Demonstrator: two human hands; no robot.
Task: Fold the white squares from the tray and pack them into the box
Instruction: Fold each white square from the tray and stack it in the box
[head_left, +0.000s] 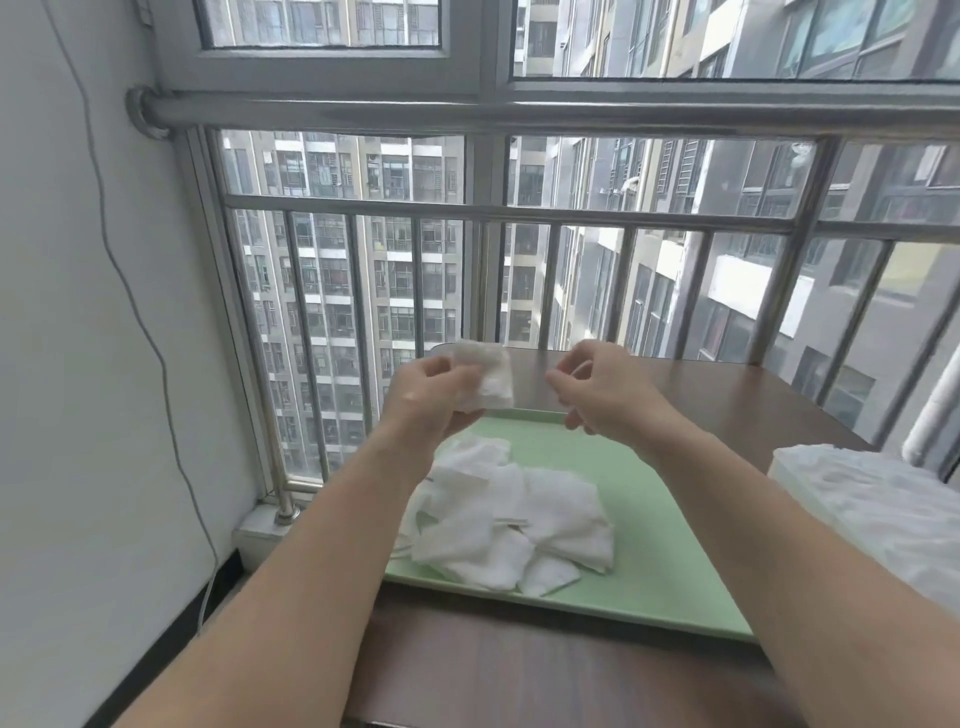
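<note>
The box (878, 514) is cut off by the right edge, and only crumpled white material can be made out at its top. Part of the held white square (491, 376) is hidden behind the fingers (457, 374) of the left hand (431, 397), by which it is pinched and held raised above the far rim of the green tray (654, 551). The right hand (610, 400), slightly blurred, is held level with it and apart from the square, its fingers loosely curled with nothing seen in them. The other white squares (511, 525) are heaped on the tray's left part, and the tray is set on the brown tabletop (519, 675)
</note>
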